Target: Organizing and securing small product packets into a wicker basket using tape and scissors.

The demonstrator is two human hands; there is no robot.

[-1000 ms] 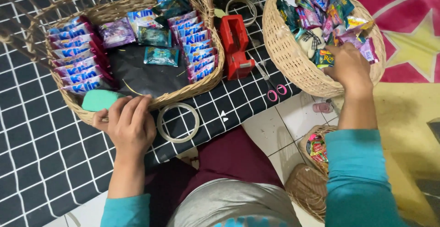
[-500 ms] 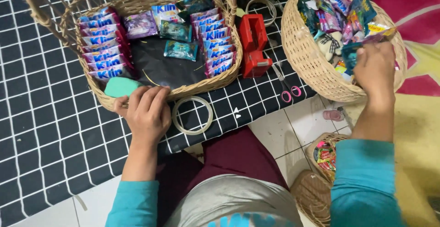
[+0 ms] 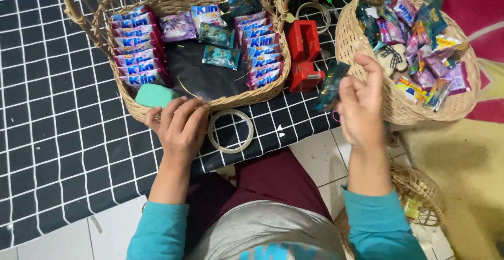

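Sachet (image 3: 331, 87), dark and shiny, sits pinched between the thumb and fingers of the right hand (image 3: 362, 108), held up between the two baskets, just over the edge of the black checked cloth (image 3: 52, 150).

Going left to right: a green block (image 3: 155, 96) lies on the rim of the left basket (image 3: 94, 8). Inside it stand two rows of sachets: about seven in the left row (image 3: 135, 47), about seven in the right row (image 3: 260, 52), with some five loose ones between them. The left hand (image 3: 181, 126) curls closed on that basket's near rim, holding nothing else that I can see. One tape ring (image 3: 231, 130) lies just beside it, then one red dispenser (image 3: 303, 55), then the right basket (image 3: 367, 29), heaped with too many packets to count.

Risks, as I judge them: the pinch is light and on one corner, so the sachet could slip onto the cloth. A reach across could knock the green block off the rim.
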